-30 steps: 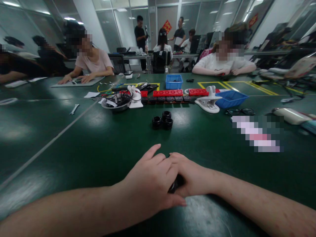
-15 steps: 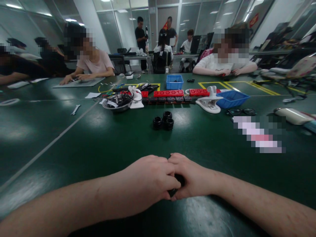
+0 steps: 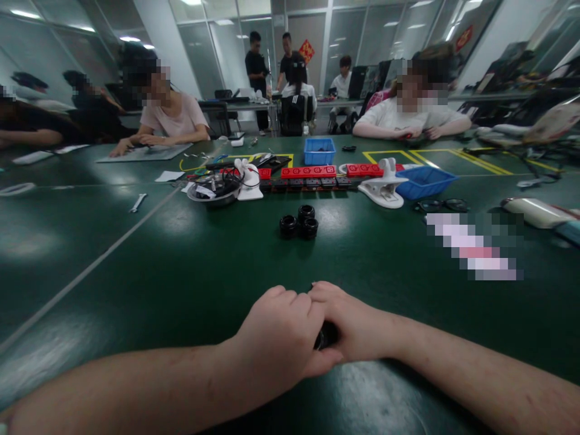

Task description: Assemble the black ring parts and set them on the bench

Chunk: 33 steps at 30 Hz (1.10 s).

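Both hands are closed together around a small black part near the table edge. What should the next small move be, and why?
Probably a short twist of the left hand against the right hand, though that is a guess. Both are clenched knuckle to knuckle on one small black part, mostly hidden between them. Three similar black rings sit apart further up the green table, untouched.

We're looking at a shared assembly workroom inside an office building, glass partition walls (image 3: 217,48) and ceiling strip lights all round. One long green surface (image 3: 136,260) with yellow marked zones (image 3: 453,158) carries blue parts bins (image 3: 319,150), red and black connector strips (image 3: 312,176), a wrench (image 3: 136,201) and loose black rings (image 3: 299,222). Seated workers (image 3: 170,118) line the far edge, more desks behind them.
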Each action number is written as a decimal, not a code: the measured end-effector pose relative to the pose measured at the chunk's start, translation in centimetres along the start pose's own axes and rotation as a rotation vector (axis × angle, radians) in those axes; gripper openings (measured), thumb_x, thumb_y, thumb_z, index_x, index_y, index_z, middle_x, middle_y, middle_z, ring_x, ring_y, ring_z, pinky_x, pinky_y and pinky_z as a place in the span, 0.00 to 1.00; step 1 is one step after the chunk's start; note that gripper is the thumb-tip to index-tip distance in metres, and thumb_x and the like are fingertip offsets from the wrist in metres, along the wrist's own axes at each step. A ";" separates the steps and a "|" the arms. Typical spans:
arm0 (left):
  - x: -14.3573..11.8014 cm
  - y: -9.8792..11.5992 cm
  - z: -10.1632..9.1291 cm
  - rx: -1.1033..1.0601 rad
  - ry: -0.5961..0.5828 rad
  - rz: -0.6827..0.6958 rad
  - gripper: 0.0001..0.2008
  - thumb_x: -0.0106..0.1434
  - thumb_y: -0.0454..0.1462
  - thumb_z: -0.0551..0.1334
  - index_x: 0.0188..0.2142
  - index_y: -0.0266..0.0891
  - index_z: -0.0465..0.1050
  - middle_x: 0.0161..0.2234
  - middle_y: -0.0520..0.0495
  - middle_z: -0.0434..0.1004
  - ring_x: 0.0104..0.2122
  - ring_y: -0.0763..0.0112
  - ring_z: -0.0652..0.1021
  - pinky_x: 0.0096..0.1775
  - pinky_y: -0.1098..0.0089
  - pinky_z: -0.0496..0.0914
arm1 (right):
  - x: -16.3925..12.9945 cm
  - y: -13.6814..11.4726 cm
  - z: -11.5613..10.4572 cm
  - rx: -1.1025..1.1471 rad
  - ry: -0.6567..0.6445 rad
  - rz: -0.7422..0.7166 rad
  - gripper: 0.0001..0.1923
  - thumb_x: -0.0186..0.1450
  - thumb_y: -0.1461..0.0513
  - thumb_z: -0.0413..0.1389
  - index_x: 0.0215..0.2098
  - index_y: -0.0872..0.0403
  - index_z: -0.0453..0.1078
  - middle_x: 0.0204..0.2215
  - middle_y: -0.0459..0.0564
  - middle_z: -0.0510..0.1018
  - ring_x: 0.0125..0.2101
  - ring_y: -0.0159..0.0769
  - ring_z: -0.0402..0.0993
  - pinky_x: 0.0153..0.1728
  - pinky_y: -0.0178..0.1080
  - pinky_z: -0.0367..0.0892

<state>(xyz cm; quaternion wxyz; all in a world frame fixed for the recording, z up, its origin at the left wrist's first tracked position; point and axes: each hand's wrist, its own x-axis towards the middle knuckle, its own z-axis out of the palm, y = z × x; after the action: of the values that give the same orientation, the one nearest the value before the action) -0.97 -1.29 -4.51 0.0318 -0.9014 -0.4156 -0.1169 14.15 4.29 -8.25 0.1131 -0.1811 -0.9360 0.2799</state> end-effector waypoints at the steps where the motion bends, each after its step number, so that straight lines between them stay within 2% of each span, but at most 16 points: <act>1: -0.1 -0.1 0.1 0.015 0.019 -0.008 0.21 0.55 0.52 0.61 0.24 0.34 0.70 0.20 0.47 0.70 0.21 0.63 0.72 0.24 0.65 0.65 | 0.0 0.0 0.0 -0.001 -0.004 -0.003 0.16 0.47 0.55 0.65 0.28 0.55 0.67 0.28 0.46 0.69 0.31 0.35 0.63 0.37 0.38 0.58; 4: 0.0 -0.4 -0.1 0.004 0.023 -0.022 0.32 0.51 0.63 0.54 0.24 0.35 0.69 0.20 0.47 0.70 0.22 0.63 0.71 0.28 0.62 0.66 | 0.0 0.1 0.0 0.033 -0.016 -0.030 0.19 0.47 0.53 0.65 0.31 0.55 0.68 0.28 0.46 0.70 0.32 0.35 0.64 0.39 0.41 0.57; 6: 0.2 -0.8 -1.0 -0.071 -0.008 -0.002 0.33 0.49 0.65 0.55 0.27 0.34 0.70 0.24 0.46 0.71 0.25 0.62 0.72 0.32 0.61 0.66 | 0.0 0.1 0.0 0.070 -0.005 -0.042 0.22 0.47 0.52 0.64 0.36 0.54 0.69 0.30 0.46 0.72 0.33 0.36 0.65 0.40 0.42 0.57; 8: 0.3 -1.1 -2.3 -0.175 -0.078 0.052 0.26 0.53 0.57 0.60 0.34 0.34 0.71 0.30 0.46 0.73 0.30 0.62 0.72 0.36 0.61 0.66 | -0.1 0.1 -0.1 0.084 0.006 -0.046 0.23 0.48 0.53 0.64 0.39 0.54 0.68 0.34 0.47 0.72 0.35 0.37 0.65 0.41 0.42 0.57; 10: 0.4 -1.5 -3.6 -0.271 -0.180 0.134 0.11 0.58 0.41 0.63 0.37 0.36 0.71 0.36 0.47 0.73 0.35 0.64 0.72 0.39 0.64 0.65 | -0.1 0.1 -0.2 0.071 0.000 -0.034 0.22 0.49 0.55 0.64 0.40 0.53 0.69 0.35 0.47 0.72 0.37 0.37 0.65 0.41 0.42 0.57; 11: 0.4 -1.7 -4.1 -0.303 -0.233 0.179 0.07 0.58 0.34 0.62 0.37 0.38 0.71 0.37 0.48 0.73 0.37 0.65 0.72 0.39 0.66 0.65 | -0.1 0.1 -0.2 0.060 -0.013 -0.023 0.21 0.48 0.56 0.64 0.39 0.53 0.69 0.35 0.47 0.72 0.37 0.37 0.65 0.41 0.41 0.57; 13: 0.2 -2.0 -4.8 -0.349 -0.327 0.242 0.11 0.56 0.26 0.60 0.37 0.40 0.72 0.39 0.50 0.73 0.41 0.66 0.71 0.42 0.68 0.64 | -0.1 0.1 -0.2 0.043 -0.033 -0.006 0.19 0.47 0.57 0.65 0.36 0.54 0.69 0.33 0.46 0.71 0.36 0.37 0.65 0.40 0.41 0.56; 16: 0.1 -2.4 -4.9 -0.375 -0.382 0.260 0.14 0.55 0.23 0.60 0.37 0.42 0.71 0.43 0.53 0.73 0.44 0.68 0.70 0.44 0.69 0.63 | -0.1 0.1 -0.1 0.032 -0.034 -0.001 0.15 0.45 0.59 0.65 0.29 0.55 0.69 0.30 0.45 0.70 0.34 0.35 0.64 0.39 0.40 0.56; 21: 0.4 -2.3 -4.3 -0.293 -0.399 0.270 0.12 0.54 0.25 0.63 0.37 0.39 0.72 0.39 0.52 0.75 0.40 0.67 0.73 0.38 0.69 0.65 | -0.1 0.2 -0.1 0.026 -0.049 0.003 0.15 0.46 0.58 0.65 0.30 0.54 0.69 0.29 0.44 0.69 0.34 0.35 0.63 0.38 0.39 0.55; 28: 0.6 -1.5 -3.3 -0.155 -0.333 0.175 0.10 0.53 0.36 0.68 0.36 0.37 0.73 0.34 0.49 0.75 0.32 0.64 0.74 0.33 0.68 0.66 | 0.0 0.3 0.1 0.049 -0.027 -0.033 0.17 0.50 0.52 0.62 0.33 0.54 0.69 0.30 0.45 0.71 0.33 0.34 0.65 0.39 0.40 0.55; 33: 0.5 -0.7 -2.1 0.015 -0.312 0.080 0.18 0.52 0.47 0.67 0.32 0.32 0.73 0.29 0.45 0.74 0.29 0.61 0.74 0.30 0.65 0.68 | 0.0 0.1 0.1 0.045 0.019 -0.032 0.17 0.48 0.54 0.64 0.31 0.55 0.70 0.30 0.46 0.72 0.33 0.35 0.65 0.38 0.40 0.56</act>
<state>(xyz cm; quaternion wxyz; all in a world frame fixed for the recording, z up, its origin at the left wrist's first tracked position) -1.59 -0.80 -2.41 -0.0219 -0.9242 -0.3801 0.0290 14.21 4.36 -8.39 0.1305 -0.1660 -0.9311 0.2974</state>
